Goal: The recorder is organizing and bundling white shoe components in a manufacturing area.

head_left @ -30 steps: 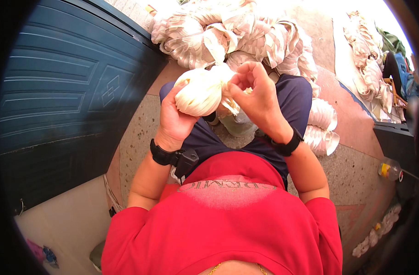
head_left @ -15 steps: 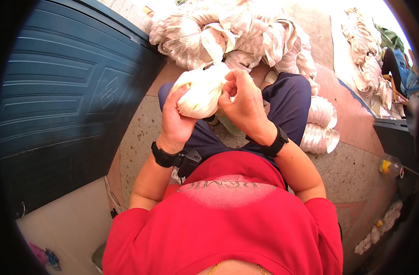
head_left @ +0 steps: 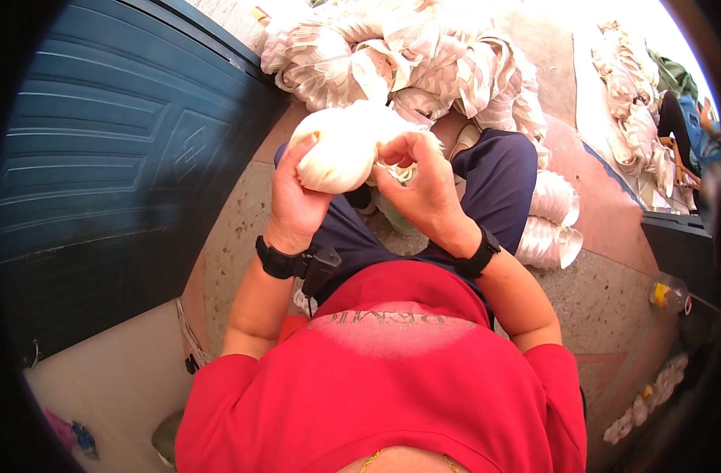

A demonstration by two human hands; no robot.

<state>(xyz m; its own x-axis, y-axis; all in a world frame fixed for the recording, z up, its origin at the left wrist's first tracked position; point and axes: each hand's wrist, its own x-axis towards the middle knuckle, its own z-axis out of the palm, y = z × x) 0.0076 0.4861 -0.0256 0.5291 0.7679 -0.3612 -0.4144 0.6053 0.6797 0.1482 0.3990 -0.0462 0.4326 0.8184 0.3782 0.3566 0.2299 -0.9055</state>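
I hold a cream-white bundle of rolled cloth [head_left: 346,150] in front of me, above my lap in dark blue trousers [head_left: 494,177]. My left hand [head_left: 297,201] cups the bundle from below and the left side. My right hand [head_left: 423,185] pinches its right end with bent fingers. Both wrists carry black bands, and a small black device hangs at the left wrist [head_left: 317,268]. What lies between my right fingers is hidden.
A heap of white patterned cloth [head_left: 400,55] lies on the floor ahead. Rolled white bundles [head_left: 553,229] sit by my right leg. A dark blue panelled door [head_left: 116,158] stands on my left. Another person [head_left: 687,118] sits far right beside more cloth. A plastic bottle [head_left: 668,293] lies at right.
My right hand has moved down and left from the top of the bundle to its right end. The bundle has turned slightly in my left hand.
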